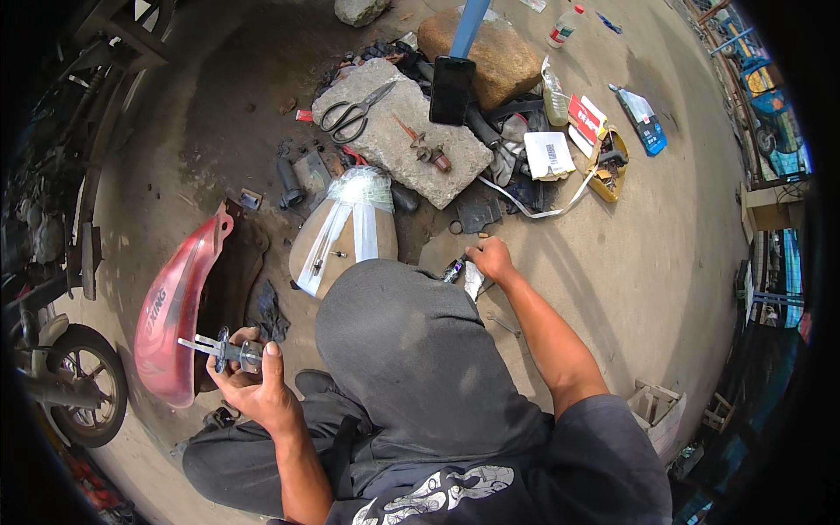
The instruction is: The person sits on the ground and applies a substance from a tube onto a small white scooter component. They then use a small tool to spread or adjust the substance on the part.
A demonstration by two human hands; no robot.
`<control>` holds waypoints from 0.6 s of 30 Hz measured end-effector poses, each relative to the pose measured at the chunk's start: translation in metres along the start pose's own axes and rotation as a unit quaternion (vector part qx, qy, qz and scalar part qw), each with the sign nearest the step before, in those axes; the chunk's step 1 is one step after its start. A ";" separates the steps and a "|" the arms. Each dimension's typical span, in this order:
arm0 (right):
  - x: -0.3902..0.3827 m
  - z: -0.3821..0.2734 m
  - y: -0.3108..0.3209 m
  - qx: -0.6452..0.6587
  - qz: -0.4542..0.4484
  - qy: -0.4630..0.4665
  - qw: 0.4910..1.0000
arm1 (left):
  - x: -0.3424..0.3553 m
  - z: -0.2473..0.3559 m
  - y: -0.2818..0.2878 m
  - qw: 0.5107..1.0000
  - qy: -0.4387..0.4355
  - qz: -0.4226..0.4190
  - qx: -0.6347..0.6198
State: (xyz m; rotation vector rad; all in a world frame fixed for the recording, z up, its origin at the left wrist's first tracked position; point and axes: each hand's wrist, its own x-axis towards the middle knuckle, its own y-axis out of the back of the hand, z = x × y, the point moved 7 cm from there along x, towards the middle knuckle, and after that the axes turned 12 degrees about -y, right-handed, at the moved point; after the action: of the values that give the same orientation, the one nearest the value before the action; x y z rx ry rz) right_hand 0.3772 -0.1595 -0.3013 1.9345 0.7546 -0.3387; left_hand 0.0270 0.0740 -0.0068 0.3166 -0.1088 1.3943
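My left hand (261, 381) holds a grey metal fuel valve (236, 352) with a round flange and two pale prongs pointing left. A red fuel tank (179, 306) lies on its side just beyond it. My right hand (493, 260) is low at the ground beyond my knee, its fingers curled together; whatever they hold is hidden. Close to those fingers are a small dark tube (453, 269) and a crumpled white paper (473, 280). A rusty, worn valve (429, 154) and black-handled scissors (357, 114) rest on the stone slab (385, 87).
A tape-wrapped stone (306, 236) stands before my knee. A phone (452, 90) hangs on a blue bar above the slab. Farther right lie a white box (549, 156), a cut yellow container (612, 179) and a blue package (641, 121). A motorcycle wheel (87, 385) stands at left.
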 end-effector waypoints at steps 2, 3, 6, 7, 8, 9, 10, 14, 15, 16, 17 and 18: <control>0.002 -0.002 -0.002 -0.032 -0.003 0.003 0.999 | 0.000 -0.001 0.002 1.000 -0.005 -0.002 -0.003; 0.003 -0.002 -0.003 -0.037 -0.008 0.001 0.999 | 0.000 -0.002 0.002 1.000 -0.006 -0.002 -0.003; 0.007 0.000 -0.007 -0.040 -0.014 0.002 0.999 | -0.001 -0.001 0.002 1.000 -0.011 -0.003 -0.003; 0.009 0.001 -0.009 -0.042 -0.010 0.010 0.999 | -0.001 0.000 0.002 1.000 -0.013 -0.003 -0.004; 0.010 0.001 -0.010 -0.045 -0.007 0.019 0.999 | -0.001 0.002 0.001 1.000 -0.015 -0.004 -0.001; 0.011 0.005 -0.012 -0.045 -0.011 0.011 0.999 | -0.001 0.004 0.001 1.000 -0.017 -0.005 0.002; 0.011 0.006 -0.012 -0.046 -0.014 0.002 0.999 | -0.001 0.003 0.001 1.000 -0.017 -0.005 0.003; 0.011 0.008 -0.015 -0.025 -0.018 0.000 1.000 | -0.001 0.000 0.002 1.000 -0.013 -0.003 0.007; 0.012 0.010 -0.015 -0.026 -0.019 0.000 0.999 | -0.001 0.000 0.003 1.000 -0.017 -0.003 0.010; 0.011 0.008 -0.015 -0.027 -0.020 0.001 0.999 | -0.001 0.001 0.003 1.000 -0.021 -0.003 0.013; 0.011 0.007 -0.015 -0.028 -0.020 0.002 0.999 | -0.001 0.001 0.004 1.000 -0.022 -0.002 0.013; 0.010 0.007 -0.015 -0.024 -0.019 0.001 1.000 | -0.001 0.000 0.005 1.000 -0.022 -0.002 0.013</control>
State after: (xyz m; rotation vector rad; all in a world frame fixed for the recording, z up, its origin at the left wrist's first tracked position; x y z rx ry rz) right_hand 0.3756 -0.1569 -0.3202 1.8778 0.7944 -0.3396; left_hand 0.0223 0.0737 -0.0059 0.3694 -0.1257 1.3859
